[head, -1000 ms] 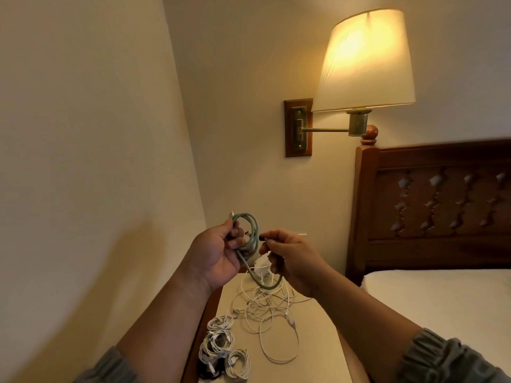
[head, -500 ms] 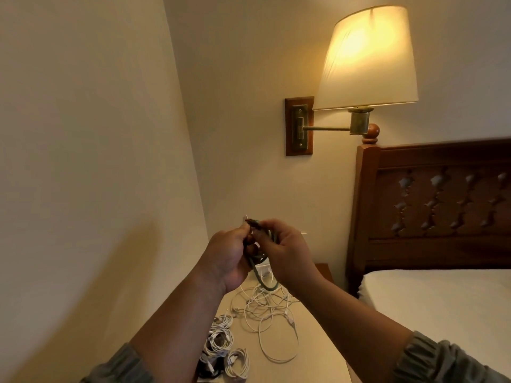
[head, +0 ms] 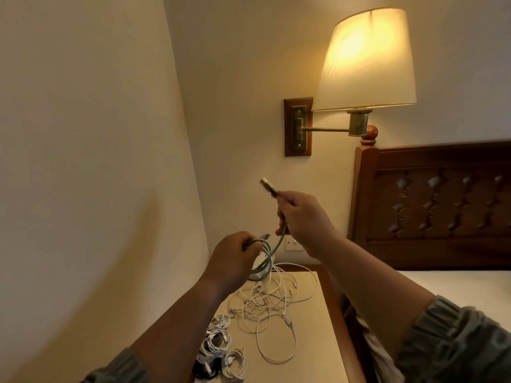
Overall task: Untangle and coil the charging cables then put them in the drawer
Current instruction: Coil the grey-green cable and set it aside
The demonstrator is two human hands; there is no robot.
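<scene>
One grey cable (head: 279, 240), L hand (head: 235, 258) half-hides coil (head: 262, 268), plug (head: 267, 186) blurry (R hand (head: 304, 214)).

Nothing in this corner can be read: no word, label, brand or number is legible. The plug (head: 267, 185) at the raised end of the grey-green cable (head: 261, 272) is blurred, and the brass plate (head: 300, 128) of the wall lamp and the small white wall plate (head: 292, 243) are too dim and small for any mark to be made out.
</scene>
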